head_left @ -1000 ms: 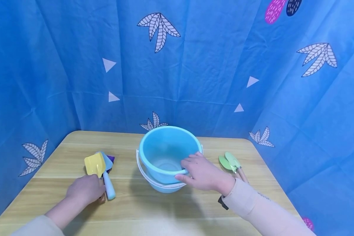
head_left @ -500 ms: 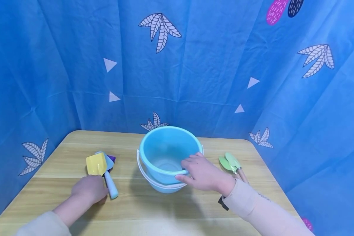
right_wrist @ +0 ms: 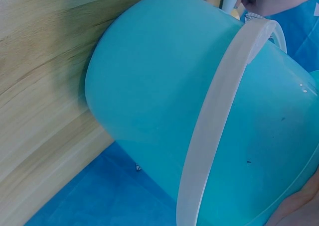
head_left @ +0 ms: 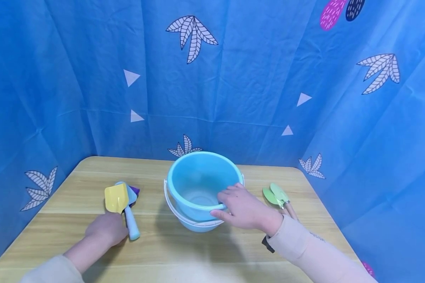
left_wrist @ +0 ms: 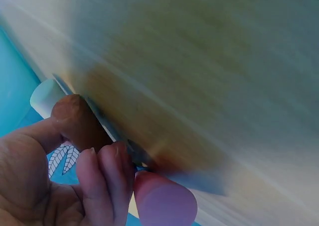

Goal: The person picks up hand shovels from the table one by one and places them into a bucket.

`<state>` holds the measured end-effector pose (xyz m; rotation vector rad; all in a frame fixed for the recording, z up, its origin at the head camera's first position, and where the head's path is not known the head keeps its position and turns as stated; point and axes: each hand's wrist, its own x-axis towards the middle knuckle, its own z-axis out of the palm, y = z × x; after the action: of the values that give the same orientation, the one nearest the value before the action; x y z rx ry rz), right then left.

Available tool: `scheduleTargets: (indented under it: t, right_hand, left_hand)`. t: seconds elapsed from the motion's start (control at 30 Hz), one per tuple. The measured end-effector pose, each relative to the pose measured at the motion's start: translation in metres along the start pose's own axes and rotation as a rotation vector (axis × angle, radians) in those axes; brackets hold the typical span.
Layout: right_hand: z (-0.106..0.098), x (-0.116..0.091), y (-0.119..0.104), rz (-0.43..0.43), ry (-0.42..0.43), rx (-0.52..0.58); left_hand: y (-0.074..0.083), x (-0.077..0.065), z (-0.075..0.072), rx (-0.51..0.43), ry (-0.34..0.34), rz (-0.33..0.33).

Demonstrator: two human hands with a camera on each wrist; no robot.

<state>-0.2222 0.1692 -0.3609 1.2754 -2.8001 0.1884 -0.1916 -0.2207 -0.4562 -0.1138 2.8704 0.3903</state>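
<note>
In the head view my left hand (head_left: 107,229) is low over the table's left side, at a small pile of toy digging tools. Thumb and fingers pinch a brown wooden handle (left_wrist: 79,121); its tool head is hidden. A pink-lavender handle (left_wrist: 167,202) lies against the fingers. Past the knuckles shows a yellow shovel (head_left: 116,197), overlapping a light blue shovel (head_left: 132,224) and something purple (head_left: 136,190). My right hand (head_left: 243,206) grips the near right rim of a light blue bucket (head_left: 198,214), thumb outside and fingers over the edge. The bucket's inside shows bare.
Two green trowels (head_left: 279,192) with wooden handles lie right of the bucket, partly behind the right forearm. The bucket's white carrying handle (head_left: 175,210) hangs down its front. A blue patterned curtain (head_left: 248,78) stands behind the wooden table (head_left: 170,259) and along both sides.
My left hand and the yellow shovel have shifted slightly right. The brown handle end seen beside that hand is now hidden in the head view. The right hand and bucket stay put.
</note>
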Motion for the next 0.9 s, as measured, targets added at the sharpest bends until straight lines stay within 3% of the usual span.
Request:
scheduleTargets:
  t: [0.2, 0.5, 0.9]
  right_hand:
    - [0.002, 0.0, 0.001, -0.009, 0.012, -0.009]
    - [0.002, 0.0, 0.0, -0.005, 0.012, 0.002]
    - [0.003, 0.0, 0.001, -0.007, 0.012, -0.004]
  left_hand:
    - [-0.005, -0.001, -0.005, -0.032, -0.02, -0.016]
    - [-0.007, -0.004, -0.021, 0.0, -0.008, 0.03]
    - [-0.008, -0.01, -0.032, -0.003, 0.017, 0.047]
